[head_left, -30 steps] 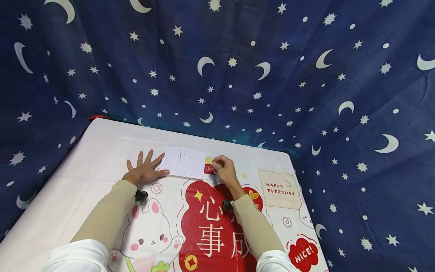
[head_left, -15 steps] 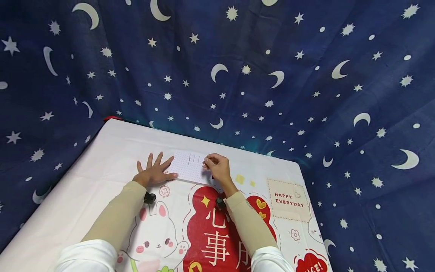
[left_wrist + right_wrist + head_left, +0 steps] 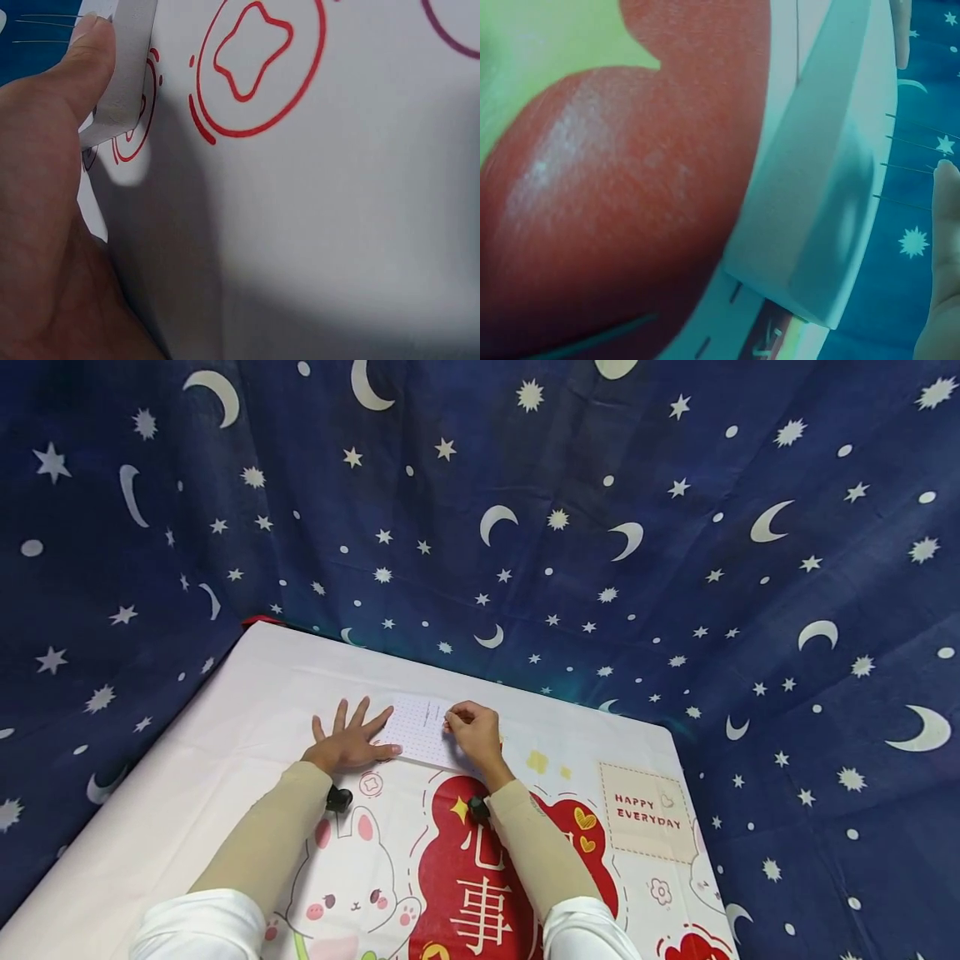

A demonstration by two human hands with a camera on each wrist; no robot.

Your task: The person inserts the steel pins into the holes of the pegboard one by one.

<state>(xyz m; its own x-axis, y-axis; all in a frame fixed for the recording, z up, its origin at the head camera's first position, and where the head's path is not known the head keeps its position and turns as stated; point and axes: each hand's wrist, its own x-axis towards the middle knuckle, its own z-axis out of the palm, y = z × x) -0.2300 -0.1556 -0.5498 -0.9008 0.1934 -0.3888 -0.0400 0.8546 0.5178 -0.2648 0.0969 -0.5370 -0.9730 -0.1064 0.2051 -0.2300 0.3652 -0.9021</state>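
A white block-like pad [image 3: 417, 745] printed with a grid of small dots lies near the far side of the table. Several thin needles [image 3: 427, 713] stand upright in its top, and they show against the blue cloth in both wrist views. My left hand [image 3: 348, 745] rests at the pad's left end with fingers spread, its thumb [image 3: 94, 49] on the edge. Over the right part, my right hand [image 3: 474, 735] pinches a needle [image 3: 904, 203] between thumb and forefinger. The needle's upper part meets the fingertip at the right wrist view's edge.
The tablecloth [image 3: 247, 760] is white with a printed rabbit, red shapes and lettering. A dark blue curtain [image 3: 420, 610] with moons and stars hangs behind the table and along its sides. A small black wrist device [image 3: 339, 799] sits by the left wrist.
My right hand has moved left from beside the pad to over its right part, and a further needle now stands at its fingertips. The left hand stays on the pad; the head view has shifted.
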